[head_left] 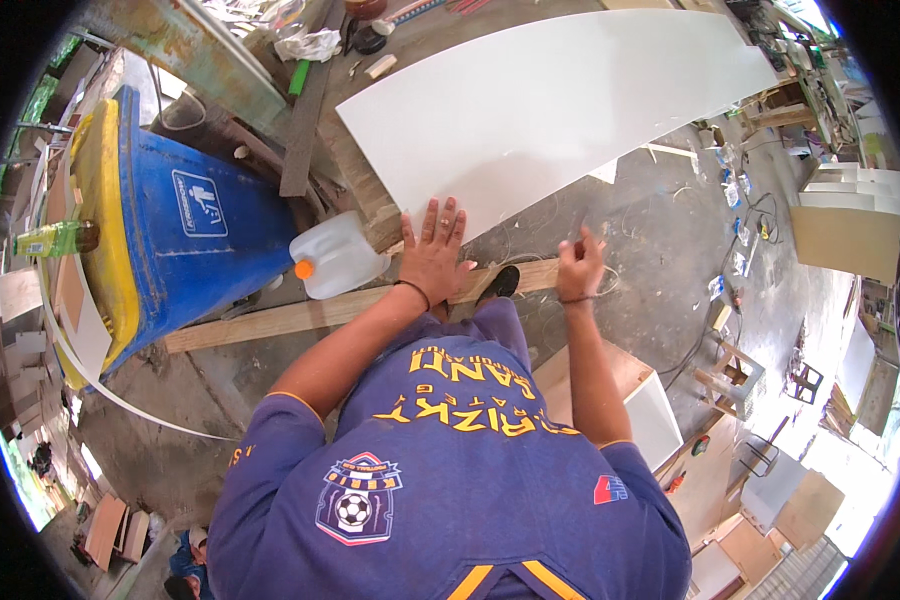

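A long white board [560, 100] lies in front of me, resting on a wooden support at its near left end. My left hand [433, 255] is laid on the board's near corner with its fingers stretched out. To the right of that corner, apart from the board's edge, my right hand [581, 268] is raised with its fingers curled in. Whatever those fingers may hold is too small and blurred to name. Beside my left hand stands a whitish plastic jug [342, 258] with an orange cap.
At the left is a large blue bin [220, 255] with a yellow rim. A wooden plank [280, 326] runs low across the floor near my foot. Cables and small litter [738, 235] lie to the right. Another person [188, 568] is at the lower left.
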Demonstrator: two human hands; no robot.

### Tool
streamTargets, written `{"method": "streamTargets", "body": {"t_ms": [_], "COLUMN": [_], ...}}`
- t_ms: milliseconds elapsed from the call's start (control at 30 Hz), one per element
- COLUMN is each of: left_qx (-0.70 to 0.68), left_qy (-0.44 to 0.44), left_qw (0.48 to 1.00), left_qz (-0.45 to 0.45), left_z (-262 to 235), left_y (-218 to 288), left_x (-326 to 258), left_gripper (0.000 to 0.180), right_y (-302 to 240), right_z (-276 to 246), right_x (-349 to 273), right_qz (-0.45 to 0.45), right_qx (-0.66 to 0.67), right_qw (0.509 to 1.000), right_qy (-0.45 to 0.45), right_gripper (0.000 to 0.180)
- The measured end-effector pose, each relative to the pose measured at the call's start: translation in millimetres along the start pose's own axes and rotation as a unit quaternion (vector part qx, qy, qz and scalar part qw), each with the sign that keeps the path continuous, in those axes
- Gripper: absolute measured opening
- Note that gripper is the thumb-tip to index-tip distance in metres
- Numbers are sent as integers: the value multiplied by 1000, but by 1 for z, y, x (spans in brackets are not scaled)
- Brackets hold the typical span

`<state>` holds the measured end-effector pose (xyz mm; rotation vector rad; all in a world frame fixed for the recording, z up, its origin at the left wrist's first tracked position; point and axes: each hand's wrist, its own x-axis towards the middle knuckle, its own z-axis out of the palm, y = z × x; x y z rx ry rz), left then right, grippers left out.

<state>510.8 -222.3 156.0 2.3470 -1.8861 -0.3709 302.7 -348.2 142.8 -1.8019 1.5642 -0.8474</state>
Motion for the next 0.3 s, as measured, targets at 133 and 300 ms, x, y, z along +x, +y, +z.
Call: {"method": "streamTargets", "body": {"t_ms": [133, 300], "left_qx": [66, 107], "left_qy": [-55, 18], "left_qw": [994, 985], "left_qz": [61, 133], "left_z": [3, 39], "left_y": [38, 84], "left_x": [42, 113], "left_gripper": [84, 86], "right_y": [13, 77], "right_z": [-10, -45], "right_x": [-42, -75], "right_qz": [37, 104], "right_qx": [19, 4], "right_qw": [998, 993], "right_qy": [-45, -53], "right_gripper": [26, 29]}}
